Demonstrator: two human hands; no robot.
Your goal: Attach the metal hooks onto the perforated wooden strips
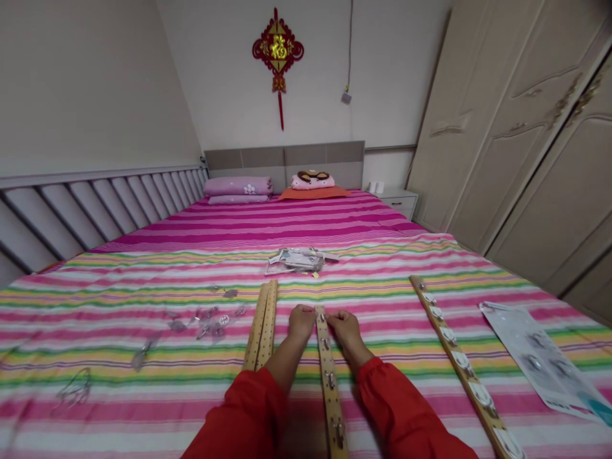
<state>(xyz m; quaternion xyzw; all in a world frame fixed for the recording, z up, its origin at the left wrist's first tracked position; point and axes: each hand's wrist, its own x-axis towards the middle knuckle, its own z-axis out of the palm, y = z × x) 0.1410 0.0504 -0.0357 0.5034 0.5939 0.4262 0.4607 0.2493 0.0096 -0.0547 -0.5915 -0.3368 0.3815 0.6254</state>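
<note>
A narrow wooden strip [327, 358] with holes and several metal hooks along it runs away from me between my forearms. My left hand [302, 320] is closed at the left edge of its far end, fingers pinched against the wood. From the other side my right hand [345, 328] pinches at a small metal hook [321, 317] on that same end. The exact grip of the fingertips is too small to make out. Left of my left forearm lie two bare perforated strips [262, 325] side by side.
Loose metal and clear pieces [210, 322] are scattered at left, near a tangled wire-like piece [76, 389]. Ahead lies a pile of plastic packaging [299, 260]. At right are a strip with white pieces [454, 347] and a blister card [540, 357]. Everything rests on a striped bedspread [382, 306].
</note>
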